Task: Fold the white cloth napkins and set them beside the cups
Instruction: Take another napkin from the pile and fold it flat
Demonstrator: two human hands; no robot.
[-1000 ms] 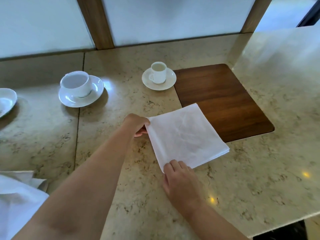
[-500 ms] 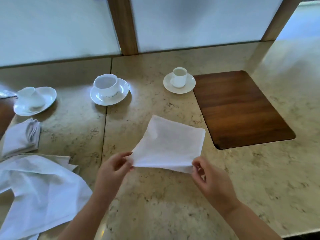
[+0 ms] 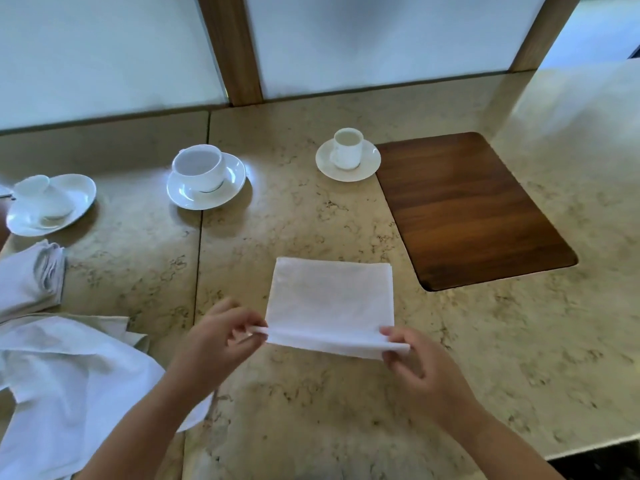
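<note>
Left hand [image 3: 221, 336] and right hand [image 3: 414, 358] each pinch a near corner of the square white cloth napkin [image 3: 330, 303] lying on the beige marble counter [image 3: 311, 403]. Probably best: carry both corners evenly to the far edge, towards the small white cup [image 3: 347, 147].

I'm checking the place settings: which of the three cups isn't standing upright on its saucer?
The far-left cup: it lies tipped over on its saucer. The middle cup and the small right cup stand upright.

Head view, down over near counter [image 3: 311, 427]
</note>
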